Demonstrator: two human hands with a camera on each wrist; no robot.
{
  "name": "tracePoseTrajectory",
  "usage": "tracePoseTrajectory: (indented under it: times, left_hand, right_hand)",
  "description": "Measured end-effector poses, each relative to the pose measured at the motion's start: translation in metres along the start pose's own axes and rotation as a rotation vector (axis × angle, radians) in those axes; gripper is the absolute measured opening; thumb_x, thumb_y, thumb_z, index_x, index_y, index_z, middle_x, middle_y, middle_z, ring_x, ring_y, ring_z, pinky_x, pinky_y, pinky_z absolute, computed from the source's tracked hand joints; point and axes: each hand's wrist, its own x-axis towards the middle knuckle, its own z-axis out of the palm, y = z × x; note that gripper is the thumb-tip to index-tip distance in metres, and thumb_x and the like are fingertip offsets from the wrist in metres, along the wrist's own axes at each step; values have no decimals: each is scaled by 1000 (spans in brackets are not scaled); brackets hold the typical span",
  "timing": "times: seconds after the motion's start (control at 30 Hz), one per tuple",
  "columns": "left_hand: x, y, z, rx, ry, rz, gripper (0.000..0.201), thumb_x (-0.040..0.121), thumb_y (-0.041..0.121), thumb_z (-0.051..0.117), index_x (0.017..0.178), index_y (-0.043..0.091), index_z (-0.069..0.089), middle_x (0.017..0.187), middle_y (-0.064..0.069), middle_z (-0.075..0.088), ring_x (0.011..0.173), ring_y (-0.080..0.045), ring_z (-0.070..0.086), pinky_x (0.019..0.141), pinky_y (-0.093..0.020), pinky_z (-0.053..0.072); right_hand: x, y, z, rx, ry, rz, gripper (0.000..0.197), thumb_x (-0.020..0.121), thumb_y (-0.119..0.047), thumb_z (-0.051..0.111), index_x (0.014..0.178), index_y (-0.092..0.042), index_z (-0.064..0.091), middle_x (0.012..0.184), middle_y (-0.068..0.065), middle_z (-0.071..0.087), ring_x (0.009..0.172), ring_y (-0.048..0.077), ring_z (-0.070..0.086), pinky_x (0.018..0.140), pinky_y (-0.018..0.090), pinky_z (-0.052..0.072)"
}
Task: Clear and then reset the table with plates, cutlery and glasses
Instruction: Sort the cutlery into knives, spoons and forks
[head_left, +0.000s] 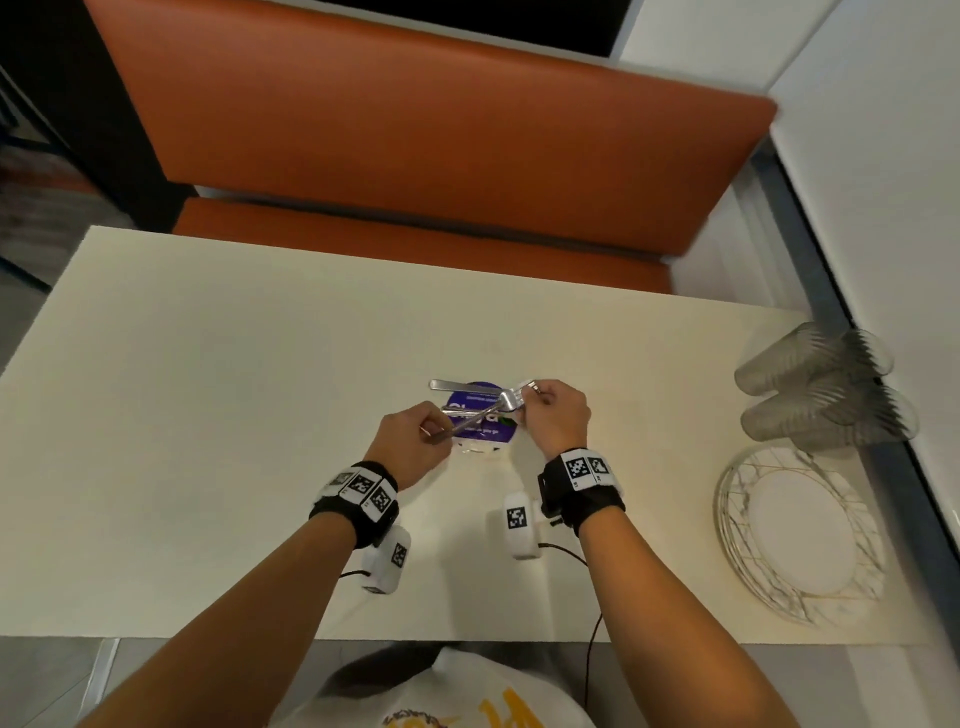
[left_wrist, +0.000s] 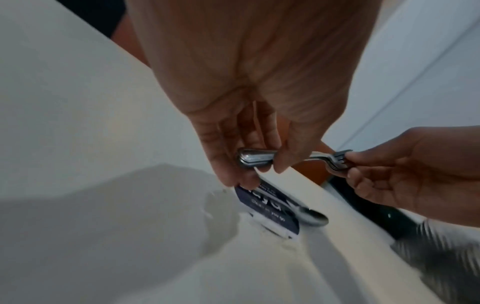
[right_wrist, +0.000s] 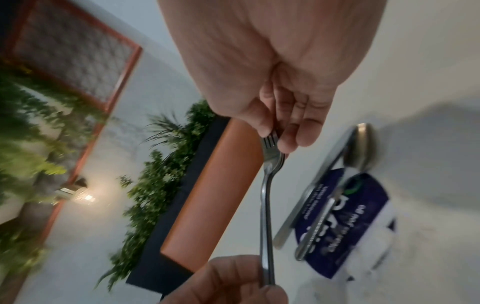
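Over the middle of the cream table (head_left: 208, 415) both hands hold stacked metal forks (head_left: 488, 410) (left_wrist: 293, 158) (right_wrist: 267, 205) level above the surface. My left hand (head_left: 415, 441) (left_wrist: 249, 168) pinches the handle ends. My right hand (head_left: 550, 410) (right_wrist: 283, 133) pinches the tines. Under them lies a purple-and-white packet (head_left: 480, 431) (right_wrist: 363, 222) with a knife (head_left: 457, 385) (right_wrist: 314, 185) and a spoon (left_wrist: 311, 218) (right_wrist: 361, 148) resting on it.
A wire basket (head_left: 737, 545) with white plates (head_left: 810, 530) stands at the right near edge. Behind it, stacked clear glasses (head_left: 821, 389) lie on their sides by the wall. An orange bench (head_left: 415, 156) runs along the far side.
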Motion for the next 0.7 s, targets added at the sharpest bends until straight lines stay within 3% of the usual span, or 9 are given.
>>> tracePoseTrajectory:
  times: [0.1, 0.27, 0.37, 0.57, 0.7]
  left_hand:
    - [14, 0, 12, 308, -13, 63, 12, 85, 24, 71, 95, 30, 69, 95, 13, 66, 85, -13, 63, 77, -31, 54]
    - [29, -3, 34, 558, 17, 166, 18, 85, 22, 71, 103, 23, 75, 106, 3, 65, 102, -21, 58, 73, -36, 53]
    - [32, -5, 41, 567, 9, 158, 20, 86, 18, 70, 104, 22, 76, 106, 1, 66, 105, -24, 57, 74, -37, 54]
    - [34, -11, 46, 538, 8, 154, 23, 85, 14, 71, 106, 21, 77, 105, -2, 66, 107, -27, 54, 76, -41, 56]
    - [37, -15, 46, 505, 25, 176, 23, 83, 10, 71, 103, 20, 78, 102, -3, 67, 102, -29, 54, 74, -41, 55]
  right_hand:
    - [0, 23, -9, 55, -2, 109, 17, 87, -7, 65, 100, -11, 76, 82, 7, 76, 68, 19, 69, 71, 30, 61]
    - [1, 52, -8, -5, -10, 244, 11, 92, -13, 61, 96, -18, 71, 80, 7, 76, 71, 22, 73, 82, 40, 62]
    - [7, 68, -3, -87, -19, 255, 14, 88, -17, 62, 94, -22, 74, 94, 7, 77, 89, 29, 73, 90, 42, 59]
    - [15, 76, -2, -210, -44, 259, 19, 91, -18, 67, 106, -11, 76, 107, 8, 75, 103, 29, 70, 99, 33, 52]
    - [17, 78, -1, -289, -58, 204, 19, 92, -17, 67, 107, -8, 76, 107, 10, 75, 103, 27, 68, 88, 22, 46]
